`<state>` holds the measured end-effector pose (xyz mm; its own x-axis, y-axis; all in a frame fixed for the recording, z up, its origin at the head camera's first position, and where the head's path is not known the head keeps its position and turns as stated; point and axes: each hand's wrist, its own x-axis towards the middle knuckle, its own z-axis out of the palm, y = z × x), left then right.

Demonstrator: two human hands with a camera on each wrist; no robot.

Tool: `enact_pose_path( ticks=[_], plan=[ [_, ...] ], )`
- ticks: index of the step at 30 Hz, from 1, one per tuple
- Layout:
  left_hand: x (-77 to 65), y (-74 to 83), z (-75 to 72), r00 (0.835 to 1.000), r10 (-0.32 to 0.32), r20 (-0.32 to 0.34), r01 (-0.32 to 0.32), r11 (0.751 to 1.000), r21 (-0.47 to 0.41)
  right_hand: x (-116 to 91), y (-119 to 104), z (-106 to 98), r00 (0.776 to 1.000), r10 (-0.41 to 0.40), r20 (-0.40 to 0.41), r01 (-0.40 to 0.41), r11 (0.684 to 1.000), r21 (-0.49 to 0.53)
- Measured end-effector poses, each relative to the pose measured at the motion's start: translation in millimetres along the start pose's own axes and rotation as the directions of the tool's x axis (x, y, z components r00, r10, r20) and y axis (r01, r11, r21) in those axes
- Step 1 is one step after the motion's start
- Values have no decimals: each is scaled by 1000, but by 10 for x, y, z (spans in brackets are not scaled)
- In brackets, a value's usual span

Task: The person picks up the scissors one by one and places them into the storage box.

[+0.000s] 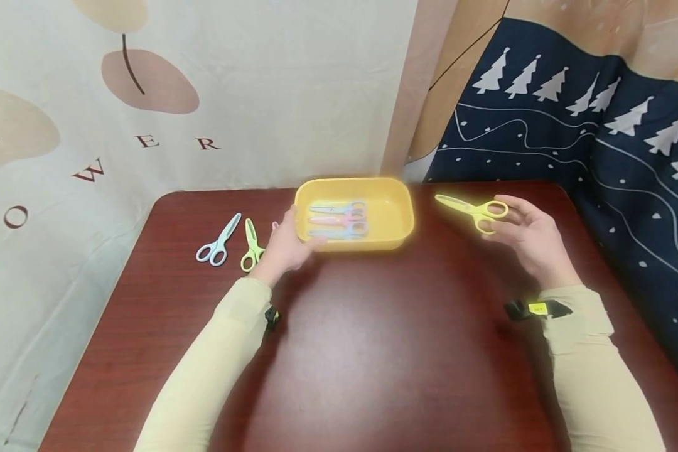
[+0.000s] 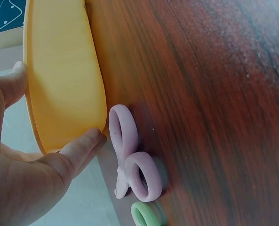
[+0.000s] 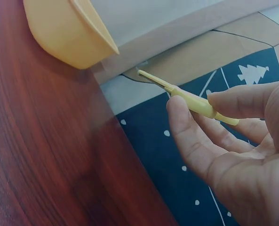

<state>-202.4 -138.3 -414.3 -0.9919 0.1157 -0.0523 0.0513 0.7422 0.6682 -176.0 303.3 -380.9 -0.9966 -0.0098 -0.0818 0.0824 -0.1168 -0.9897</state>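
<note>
Above the reddish counter [image 1: 401,339], the right hand [image 1: 533,242] pinched with its fingers [image 3: 179,110] yellow scissors [image 1: 474,210], whose long axis pointed leftward, blades [image 1: 452,202] first, toward the yellow tray [image 1: 391,216] that the left hand [image 1: 288,248] gripped

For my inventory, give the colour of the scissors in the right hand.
The scissors are yellow; best in the head view.

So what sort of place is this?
Possibly an indoor corner set up as a workspace: a wood-grained table stands against a pale sheet printed with letters and rounded shapes, beside a navy sheet patterned with white trees.
</note>
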Motion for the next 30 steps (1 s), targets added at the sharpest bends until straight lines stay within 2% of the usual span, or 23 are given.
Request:
enact_pose_path(
  ticks=[10,17,23,30],
  plan=[
    [0,-19,-9,1000,-1,0,1,1000,-3,85,-36,151,999,40,8,-39,992,-121],
    [0,2,-9,1000,-20,13,20,1000,-7,135,-36,258,999,26,41,-22,996,-89],
    [-6,6,-15,1000,-8,5,8,1000,-3,187,-54,358,998,40,58,-29,984,-175],
    [-4,4,-13,1000,-2,6,2,1000,-3,243,-65,444,996,43,79,-30,986,-161]
  ],
)
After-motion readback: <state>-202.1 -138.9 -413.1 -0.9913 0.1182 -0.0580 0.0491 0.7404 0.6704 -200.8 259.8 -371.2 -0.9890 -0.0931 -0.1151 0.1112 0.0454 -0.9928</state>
